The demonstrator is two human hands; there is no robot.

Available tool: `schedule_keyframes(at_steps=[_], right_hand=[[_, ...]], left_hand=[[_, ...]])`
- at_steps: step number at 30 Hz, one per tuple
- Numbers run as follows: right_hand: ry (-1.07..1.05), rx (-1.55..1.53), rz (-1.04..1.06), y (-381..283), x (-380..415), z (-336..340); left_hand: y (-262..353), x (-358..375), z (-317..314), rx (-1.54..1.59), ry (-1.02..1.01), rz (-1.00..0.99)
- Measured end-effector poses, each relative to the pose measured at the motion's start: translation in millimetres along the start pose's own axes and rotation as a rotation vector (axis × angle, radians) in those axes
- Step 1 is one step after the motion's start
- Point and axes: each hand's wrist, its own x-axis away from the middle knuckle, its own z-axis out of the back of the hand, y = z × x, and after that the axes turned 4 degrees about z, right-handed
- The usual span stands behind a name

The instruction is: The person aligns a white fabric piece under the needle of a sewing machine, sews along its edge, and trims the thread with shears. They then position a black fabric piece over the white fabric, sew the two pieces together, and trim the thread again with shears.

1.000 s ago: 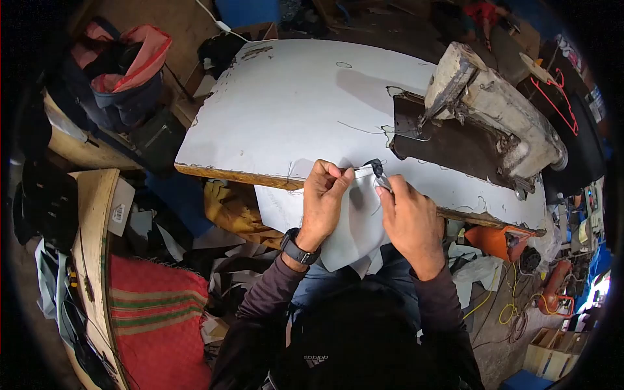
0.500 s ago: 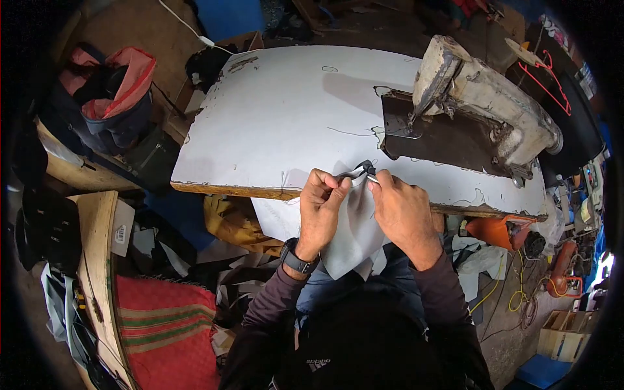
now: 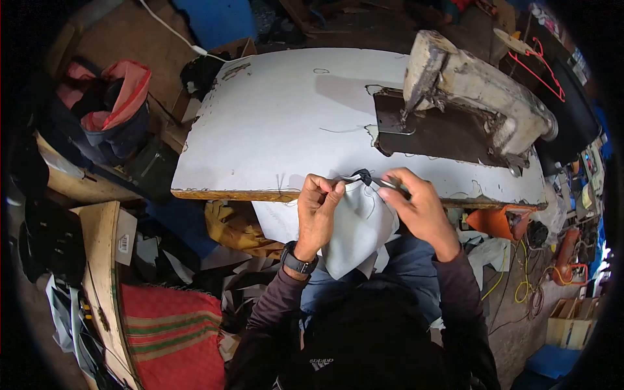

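A pale grey-white piece of fabric (image 3: 354, 227) hangs below the table's front edge, over my lap. My left hand (image 3: 318, 205) pinches its upper edge between thumb and fingertips. Along that edge runs a dark strip ending in a bunched black piece (image 3: 364, 176), with loose dark threads hanging from it. Just right of the black piece, my right hand (image 3: 416, 205) has thumb and fingers closed around a small slim tool, grey and dark, mostly hidden by the fingers; I cannot tell its exact kind.
A worn sewing machine (image 3: 481, 97) stands at the right of the white table (image 3: 273, 117), whose edges are chipped. An orange pouch (image 3: 497, 222) hangs below its right front edge. To the left are an open bag (image 3: 110, 110) and a red striped cloth (image 3: 169, 331).
My right hand has moved a little right, away from the black piece, and its fingers have shifted around the tool. The left hand keeps its pinch on the fabric. The view has shifted slightly.
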Motion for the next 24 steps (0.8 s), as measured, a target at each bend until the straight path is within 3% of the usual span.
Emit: schedule_keyframes(at_steps=[3, 8, 15, 18, 24], right_hand=[[-0.129, 0.002, -0.044, 6, -17, -11], [-0.211, -0.465, -0.306, 21, -36, -13], [-0.240, -0.430, -0.331, 12, -31, -2], [-0.251, -0.359, -0.230, 17, -25, -4], [-0.120, -0.332, -0.206, 27, -14, -11]], left_hand=[[-2, 3, -6, 0.004, -0.016, 0.046], [9, 3, -6, -0.024, 0.039, 0.117], [8, 2, -8, 0.024, 0.036, 0.146], [5, 1, -8, 0.066, 0.027, 0.150], [9, 9, -11, -0.045, -0.038, 0.072]])
